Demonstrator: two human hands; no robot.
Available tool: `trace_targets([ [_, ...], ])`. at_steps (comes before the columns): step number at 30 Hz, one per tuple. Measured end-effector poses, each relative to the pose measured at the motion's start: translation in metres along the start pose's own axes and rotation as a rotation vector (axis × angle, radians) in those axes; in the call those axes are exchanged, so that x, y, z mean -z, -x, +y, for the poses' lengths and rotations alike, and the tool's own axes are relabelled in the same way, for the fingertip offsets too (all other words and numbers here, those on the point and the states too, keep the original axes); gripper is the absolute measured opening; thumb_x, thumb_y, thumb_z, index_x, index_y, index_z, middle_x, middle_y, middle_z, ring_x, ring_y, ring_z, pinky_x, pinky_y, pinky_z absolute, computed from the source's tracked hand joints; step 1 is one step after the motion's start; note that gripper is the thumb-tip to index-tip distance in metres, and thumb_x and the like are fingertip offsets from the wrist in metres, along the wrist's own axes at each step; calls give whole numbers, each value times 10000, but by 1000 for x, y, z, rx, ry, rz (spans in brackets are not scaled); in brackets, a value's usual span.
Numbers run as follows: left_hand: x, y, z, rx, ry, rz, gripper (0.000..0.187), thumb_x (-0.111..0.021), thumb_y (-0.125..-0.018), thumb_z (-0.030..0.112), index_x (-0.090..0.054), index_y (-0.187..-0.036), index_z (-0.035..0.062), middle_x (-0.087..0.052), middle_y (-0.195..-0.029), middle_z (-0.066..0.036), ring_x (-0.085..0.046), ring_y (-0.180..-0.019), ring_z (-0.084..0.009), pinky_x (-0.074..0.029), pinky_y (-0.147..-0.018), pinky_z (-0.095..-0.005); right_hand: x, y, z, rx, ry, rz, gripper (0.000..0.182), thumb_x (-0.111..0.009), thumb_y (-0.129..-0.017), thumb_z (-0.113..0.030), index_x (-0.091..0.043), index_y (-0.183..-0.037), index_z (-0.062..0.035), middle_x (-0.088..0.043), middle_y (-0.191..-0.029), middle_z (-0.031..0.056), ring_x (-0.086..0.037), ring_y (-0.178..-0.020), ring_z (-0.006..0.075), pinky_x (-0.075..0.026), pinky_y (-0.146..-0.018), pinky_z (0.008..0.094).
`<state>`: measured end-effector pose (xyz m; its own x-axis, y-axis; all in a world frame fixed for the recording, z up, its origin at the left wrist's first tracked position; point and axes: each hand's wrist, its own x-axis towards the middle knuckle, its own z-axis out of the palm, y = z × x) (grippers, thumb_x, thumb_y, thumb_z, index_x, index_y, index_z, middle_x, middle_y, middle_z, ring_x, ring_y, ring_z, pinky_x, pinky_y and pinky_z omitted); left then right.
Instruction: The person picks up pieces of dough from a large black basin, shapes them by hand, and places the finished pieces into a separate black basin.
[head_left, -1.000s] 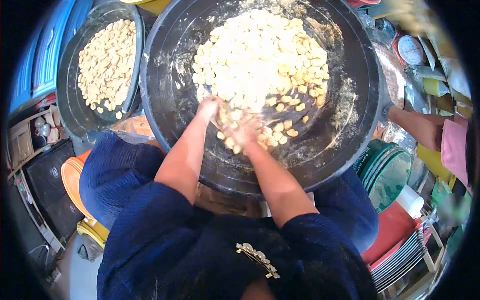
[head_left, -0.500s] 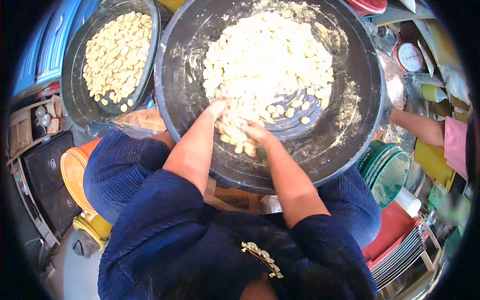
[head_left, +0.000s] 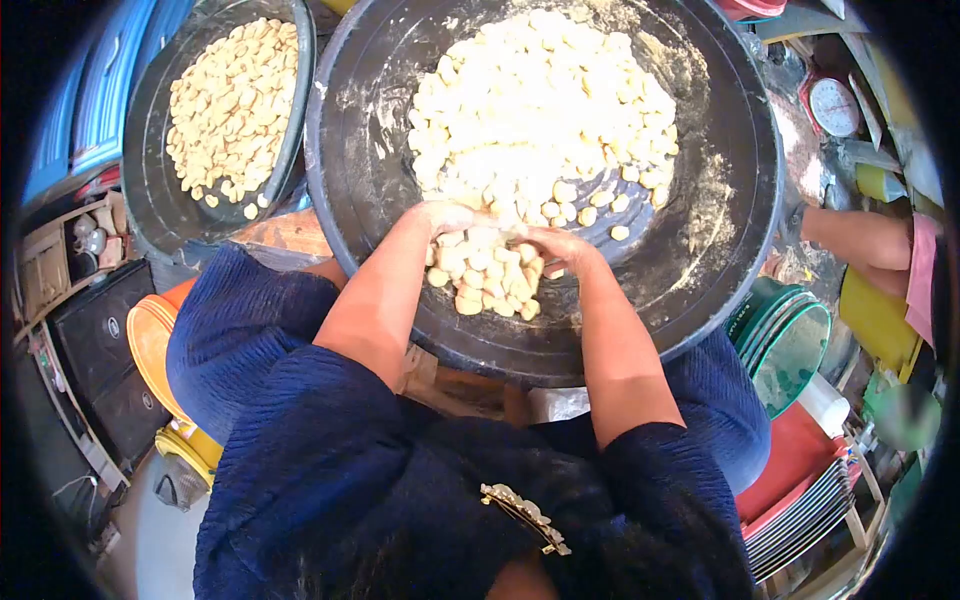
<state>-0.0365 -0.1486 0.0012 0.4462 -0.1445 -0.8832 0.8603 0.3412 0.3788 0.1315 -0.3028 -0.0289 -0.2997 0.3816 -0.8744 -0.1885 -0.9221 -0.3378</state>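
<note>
A wide black basin [head_left: 380,60] holds many pale, rounded, dough-like pieces [head_left: 625,105], overexposed in the middle. Toward the near side a small heap of the same pieces [head_left: 487,270] is gathered between my hands. My left hand [head_left: 450,218] reaches along the heap's far left side, its fingers stretched toward the right and partly lost in glare. At the heap's far right side, my right hand [head_left: 557,245] curves against the pieces with its fingers apart. Both hands touch the heap without closing on any single piece.
A second dark basin [head_left: 145,150] with similar pieces stands at upper left. Orange [head_left: 150,345] and green buckets [head_left: 795,350] flank my knees. A dial scale [head_left: 833,107] sits at upper right, with another person's arm [head_left: 860,238] below it. A red chair [head_left: 785,460] is lower right.
My hands have come round to the far side of the near heap, and the right hand has shifted rightward and up. The near heap now shows larger and more gathered.
</note>
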Motion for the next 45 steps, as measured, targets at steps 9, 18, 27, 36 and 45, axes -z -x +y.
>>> trace_targets([
  [9,3,-2,-20,-12,-86,30,745,-662,-715,460,-412,-1294,63,-428,-1316,-98,-392,-1189,-219,-317,-969,-302,-16,1,22,-2,-293,-211,580,-624,-800,-350,-450,-1237,-11,-525,-1194,88,-515,-1037,154,-442,-859,300],
  [18,-54,-2,-40,-172,-942,456,1023,-848,-436,313,-363,-1285,12,-521,-1186,-189,-506,-1091,-254,-403,-931,-326,-67,-11,15,187,-163,46,547,-705,-721,-144,-437,-1192,-65,-586,-1002,79,-592,-864,203,-513,-709,357],
  [27,18,145,25,-590,-577,426,520,-762,-550,280,-608,-998,66,-635,-942,-146,-604,-855,-260,-465,-766,-339,-105,23,-77,416,-637,-205,438,-596,-818,-213,-463,-1194,-31,-582,-1068,131,-597,-916,255,-526,-753,386],
  [36,171,368,16,-1124,265,1703,491,-659,-754,278,-545,-1168,41,-610,-936,-105,-545,-671,-132,-430,-578,-243,-264,117,-350,823,-203,-296,564,-516,-837,-484,-400,-1242,-108,-486,-1212,158,-521,-1057,310,-476,-796,481],
  [45,88,191,51,-1124,-180,1499,288,-620,-792,215,-604,-1005,22,-570,-1087,-148,-515,-1058,-263,-390,-910,-338,-2,-50,-160,626,411,1022,628,-673,-716,-356,-469,-1209,-25,-556,-1100,188,-551,-972,299,-440,-853,354],
])
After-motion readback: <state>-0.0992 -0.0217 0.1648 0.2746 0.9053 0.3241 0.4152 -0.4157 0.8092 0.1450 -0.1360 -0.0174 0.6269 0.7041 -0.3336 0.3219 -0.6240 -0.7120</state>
